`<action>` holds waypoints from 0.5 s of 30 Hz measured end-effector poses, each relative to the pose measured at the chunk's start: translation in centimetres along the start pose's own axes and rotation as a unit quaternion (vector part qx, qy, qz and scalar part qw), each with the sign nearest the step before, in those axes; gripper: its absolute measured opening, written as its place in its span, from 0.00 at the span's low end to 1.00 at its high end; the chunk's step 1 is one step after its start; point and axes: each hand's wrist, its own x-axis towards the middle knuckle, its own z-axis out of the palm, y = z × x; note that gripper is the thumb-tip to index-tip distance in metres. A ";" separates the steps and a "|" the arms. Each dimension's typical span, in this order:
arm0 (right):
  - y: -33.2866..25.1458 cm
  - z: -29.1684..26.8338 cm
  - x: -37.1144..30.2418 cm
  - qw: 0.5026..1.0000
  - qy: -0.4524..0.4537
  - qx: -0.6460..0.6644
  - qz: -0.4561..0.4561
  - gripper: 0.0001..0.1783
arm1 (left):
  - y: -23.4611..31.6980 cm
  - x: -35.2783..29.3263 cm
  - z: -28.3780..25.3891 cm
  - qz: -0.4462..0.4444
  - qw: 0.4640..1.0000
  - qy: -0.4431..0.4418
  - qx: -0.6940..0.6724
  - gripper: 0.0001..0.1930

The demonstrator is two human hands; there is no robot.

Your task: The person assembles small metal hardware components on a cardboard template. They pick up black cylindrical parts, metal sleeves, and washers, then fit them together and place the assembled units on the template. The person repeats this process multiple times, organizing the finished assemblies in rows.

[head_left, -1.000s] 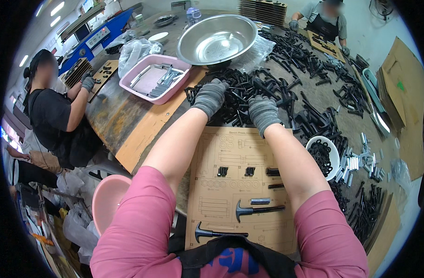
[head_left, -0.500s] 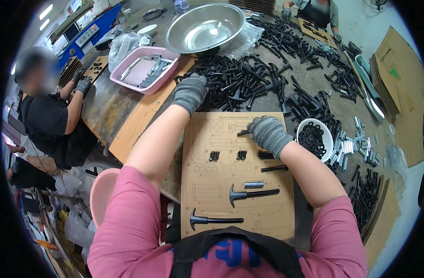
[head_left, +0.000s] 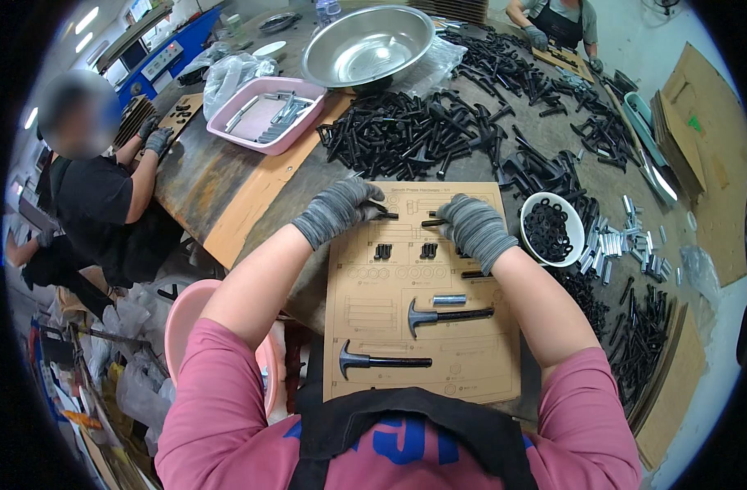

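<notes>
A brown cardboard sheet (head_left: 373, 331) printed with part outlines lies before me. My left hand (head_left: 341, 212), in a grey glove, is closed on a black bolt (head_left: 389, 216) over the sheet's upper left. Opposite it, my gloved right hand (head_left: 474, 229) pinches another black bolt (head_left: 430, 223). Short black bolts (head_left: 382, 252) stand grouped on the sheet, with a second group (head_left: 428, 251) beside them. Lower down lie a silver tube (head_left: 449, 300) and two black T-shaped rods, one (head_left: 455, 315) above the other (head_left: 390, 362). My right wrist partly covers a longer black bolt (head_left: 474, 275).
Beyond the sheet spreads a heap of black bolts (head_left: 406, 135). A white bowl of black washers (head_left: 578, 237) stands right, beside silver tubes (head_left: 614, 245). A pink tray (head_left: 269, 147) and steel basin (head_left: 328, 77) sit farther back. Co-workers sit at left and far right.
My left hand has come back from the bolt heap to the sheet with a bolt in it. My right hand has stayed over the upper right of the sheet.
</notes>
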 end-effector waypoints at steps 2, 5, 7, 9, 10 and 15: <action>-0.2 -0.8 -0.4 0.996 0.034 0.079 0.012 0.13 | 1.5 0.2 -1.2 -0.054 0.994 -0.014 -0.096 0.08; -1.4 -2.7 -0.3 0.998 0.005 0.032 0.058 0.14 | 3.9 1.3 -2.1 -0.013 0.981 -0.103 0.162 0.06; -2.3 -2.1 0.1 0.997 -0.021 -0.077 0.021 0.14 | 6.5 2.4 -1.5 -0.044 0.926 -0.240 0.288 0.07; -3.3 -1.3 1.0 0.995 -0.037 -0.088 0.009 0.21 | 5.1 2.6 0.9 -0.031 0.934 -0.176 0.310 0.09; -2.9 -0.9 1.4 0.997 -0.027 -0.071 0.024 0.22 | 4.8 2.7 1.3 -0.043 0.933 -0.166 0.316 0.13; -0.5 -1.9 0.7 0.988 -0.125 -0.018 0.088 0.22 | 1.9 1.0 1.4 -0.066 0.968 -0.134 0.201 0.18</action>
